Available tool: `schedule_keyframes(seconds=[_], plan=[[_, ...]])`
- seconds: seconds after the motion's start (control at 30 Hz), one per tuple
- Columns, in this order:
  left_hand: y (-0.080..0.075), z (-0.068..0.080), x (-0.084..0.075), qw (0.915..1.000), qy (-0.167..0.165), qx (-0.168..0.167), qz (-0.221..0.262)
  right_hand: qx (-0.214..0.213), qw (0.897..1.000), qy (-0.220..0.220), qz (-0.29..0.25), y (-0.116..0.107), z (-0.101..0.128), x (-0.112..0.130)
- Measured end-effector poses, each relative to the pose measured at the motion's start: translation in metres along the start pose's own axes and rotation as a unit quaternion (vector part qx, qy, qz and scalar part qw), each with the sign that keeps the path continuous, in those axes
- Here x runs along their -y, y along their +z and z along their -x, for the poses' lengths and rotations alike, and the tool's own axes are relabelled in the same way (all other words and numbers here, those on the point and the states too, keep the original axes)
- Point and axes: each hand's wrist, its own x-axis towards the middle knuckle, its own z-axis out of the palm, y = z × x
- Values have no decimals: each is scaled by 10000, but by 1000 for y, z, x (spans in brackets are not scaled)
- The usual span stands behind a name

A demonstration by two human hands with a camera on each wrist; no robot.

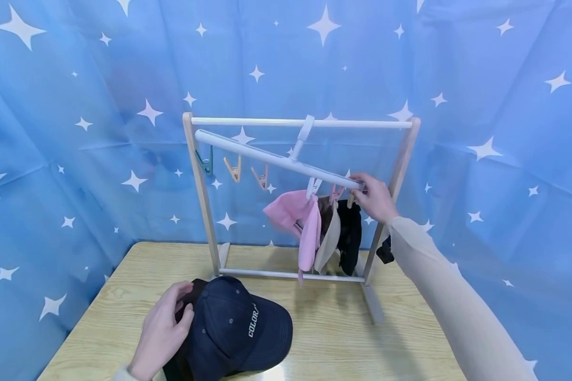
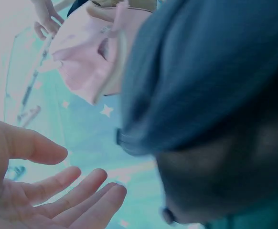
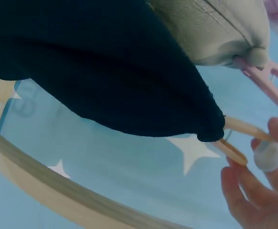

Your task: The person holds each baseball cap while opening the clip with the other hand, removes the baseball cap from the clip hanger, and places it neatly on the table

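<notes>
Pinching the low end of the white clip bar (image 1: 278, 157), my right hand (image 1: 374, 198) has fingers curled round its tip, up beside the right post of the wooden rack (image 1: 197, 174). From the right wrist view I see the fingertips (image 3: 246, 188) just beside a peg that clamps the black cap (image 1: 350, 233). My left hand (image 1: 164, 328) rests with relaxed, spread fingers on the back of the navy cap (image 1: 238, 330), which lies crown up near the front edge of the tabletop (image 1: 343, 338), brim toward the right. I cannot tell whether any finger hooks under its rim. On the bar hang a pink cap (image 1: 297, 222), a beige cap (image 1: 329, 238) and the black one, bunched at the low end; three pegs (image 1: 232, 169) hang bare toward the high end
</notes>
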Motion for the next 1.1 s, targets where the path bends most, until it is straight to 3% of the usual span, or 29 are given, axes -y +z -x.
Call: schedule_keyframes(seconds=[0.2,0.4,0.57,0.7,0.87,1.1], plan=[[12,-17,-17,9959,867,-237,-119,-171,9994,-154,240,-11,1,4],[26,-37,-32,9922,1240,-101,15,-425,9969,-362,550,-24,3,6],[35,-54,-46,9894,1416,239,224,-518,9945,-408,813,-35,1,11],[42,-69,-54,9866,1281,724,703,-482,9953,-355,761,-40,-1,16],[58,-87,-62,9782,855,1268,1405,-455,9958,-299,742,-44,0,19],[78,-114,-89,9702,866,1785,1393,-472,9951,-331,803,-49,-2,22]])
